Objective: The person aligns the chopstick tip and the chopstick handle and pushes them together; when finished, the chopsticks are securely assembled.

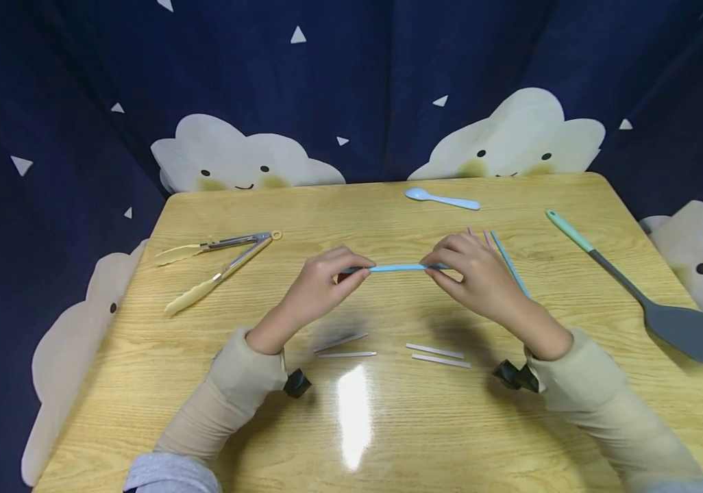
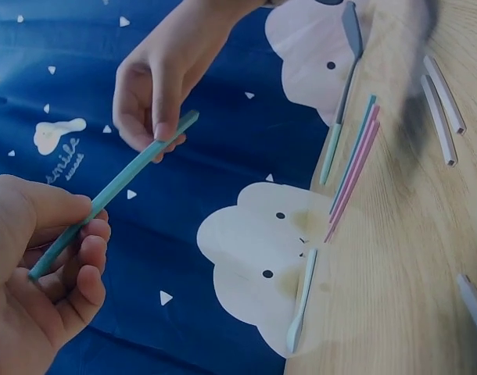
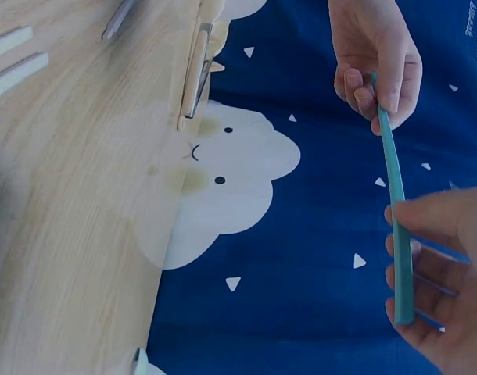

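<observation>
A blue straw-like stick (image 1: 397,268) is held level above the table between two hands. The left hand (image 1: 325,284) pinches its left end between thumb and fingers; the right hand (image 1: 471,274) pinches it near the right end. In the left wrist view the stick (image 2: 121,181) looks teal and straight, with the left hand (image 2: 43,266) close and the right hand (image 2: 164,90) at the far end. The right wrist view shows the stick (image 3: 395,187) running from the left hand (image 3: 379,66) to the right hand (image 3: 442,266), its near end sticking out past the fingers.
Below the hands lie short pale sticks (image 1: 347,355) on the left and two more (image 1: 440,360) on the right. A blue stick (image 1: 510,266) and pink sticks (image 1: 488,239) lie beside the right hand. Tongs (image 1: 222,272) lie left, a spoon (image 1: 444,199) behind, a spatula (image 1: 641,298) right.
</observation>
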A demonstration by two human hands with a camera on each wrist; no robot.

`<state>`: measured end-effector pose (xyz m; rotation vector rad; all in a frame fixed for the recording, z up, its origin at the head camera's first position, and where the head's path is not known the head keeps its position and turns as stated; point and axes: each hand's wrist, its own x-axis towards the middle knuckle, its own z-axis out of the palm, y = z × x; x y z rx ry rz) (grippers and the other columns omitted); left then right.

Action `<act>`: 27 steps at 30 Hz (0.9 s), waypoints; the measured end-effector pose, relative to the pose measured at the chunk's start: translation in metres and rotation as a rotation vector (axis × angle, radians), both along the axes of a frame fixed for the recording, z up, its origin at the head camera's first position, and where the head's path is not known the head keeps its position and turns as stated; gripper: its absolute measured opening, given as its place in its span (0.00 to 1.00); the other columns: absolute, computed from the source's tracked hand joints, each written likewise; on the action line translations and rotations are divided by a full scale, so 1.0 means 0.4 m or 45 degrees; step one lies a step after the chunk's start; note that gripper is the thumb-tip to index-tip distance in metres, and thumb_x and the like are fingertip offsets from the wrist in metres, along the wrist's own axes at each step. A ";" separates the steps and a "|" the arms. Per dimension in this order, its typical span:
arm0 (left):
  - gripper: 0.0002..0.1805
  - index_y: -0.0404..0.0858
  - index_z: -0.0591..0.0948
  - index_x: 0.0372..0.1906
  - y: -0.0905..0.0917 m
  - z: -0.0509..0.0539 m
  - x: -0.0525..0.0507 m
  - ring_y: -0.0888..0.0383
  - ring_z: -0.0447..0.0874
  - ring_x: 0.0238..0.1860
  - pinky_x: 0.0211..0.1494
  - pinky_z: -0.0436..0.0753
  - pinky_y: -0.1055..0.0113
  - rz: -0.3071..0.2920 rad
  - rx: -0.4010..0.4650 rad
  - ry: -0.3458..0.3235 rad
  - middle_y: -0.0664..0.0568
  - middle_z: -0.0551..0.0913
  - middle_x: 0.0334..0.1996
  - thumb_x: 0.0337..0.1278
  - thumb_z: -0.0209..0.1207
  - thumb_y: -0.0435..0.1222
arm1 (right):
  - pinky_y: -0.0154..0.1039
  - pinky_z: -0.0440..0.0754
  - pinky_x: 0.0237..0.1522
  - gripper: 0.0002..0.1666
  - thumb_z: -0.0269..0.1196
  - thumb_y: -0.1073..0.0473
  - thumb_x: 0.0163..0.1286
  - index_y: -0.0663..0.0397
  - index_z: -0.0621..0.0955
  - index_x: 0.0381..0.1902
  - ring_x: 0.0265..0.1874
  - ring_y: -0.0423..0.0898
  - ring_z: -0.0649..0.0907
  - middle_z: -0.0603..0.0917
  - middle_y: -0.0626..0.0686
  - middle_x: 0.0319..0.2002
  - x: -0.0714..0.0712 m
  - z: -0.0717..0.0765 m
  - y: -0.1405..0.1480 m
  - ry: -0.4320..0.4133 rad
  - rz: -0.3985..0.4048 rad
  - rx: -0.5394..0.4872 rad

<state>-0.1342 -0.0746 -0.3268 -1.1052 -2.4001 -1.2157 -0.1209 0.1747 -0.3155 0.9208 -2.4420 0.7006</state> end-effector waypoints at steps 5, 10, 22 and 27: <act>0.13 0.34 0.78 0.47 -0.010 -0.003 -0.002 0.63 0.71 0.25 0.27 0.73 0.72 0.063 0.055 -0.045 0.51 0.78 0.30 0.57 0.55 0.30 | 0.56 0.66 0.54 0.09 0.67 0.71 0.49 0.56 0.82 0.29 0.32 0.47 0.78 0.79 0.49 0.29 -0.010 -0.013 0.045 -0.014 0.015 -0.001; 0.14 0.33 0.76 0.50 -0.026 -0.006 -0.005 0.60 0.74 0.27 0.29 0.76 0.69 0.117 0.119 -0.063 0.48 0.77 0.31 0.57 0.53 0.28 | 0.39 0.74 0.30 0.09 0.66 0.70 0.51 0.56 0.82 0.31 0.28 0.42 0.76 0.79 0.50 0.29 -0.020 -0.032 0.123 -0.100 -0.138 -0.003; 0.14 0.35 0.76 0.49 -0.043 -0.036 -0.002 0.61 0.74 0.28 0.30 0.76 0.71 0.146 0.035 -0.137 0.49 0.77 0.32 0.58 0.53 0.29 | 0.46 0.71 0.23 0.10 0.58 0.62 0.62 0.64 0.78 0.38 0.29 0.56 0.77 0.78 0.63 0.34 -0.045 -0.103 0.298 -0.474 -0.659 0.118; 0.14 0.35 0.76 0.50 -0.050 -0.046 -0.002 0.60 0.74 0.29 0.30 0.76 0.71 0.142 0.000 -0.180 0.50 0.77 0.32 0.59 0.52 0.31 | 0.47 0.71 0.22 0.12 0.57 0.60 0.62 0.66 0.77 0.37 0.27 0.56 0.77 0.78 0.65 0.33 -0.056 -0.141 0.344 -0.642 -0.780 0.197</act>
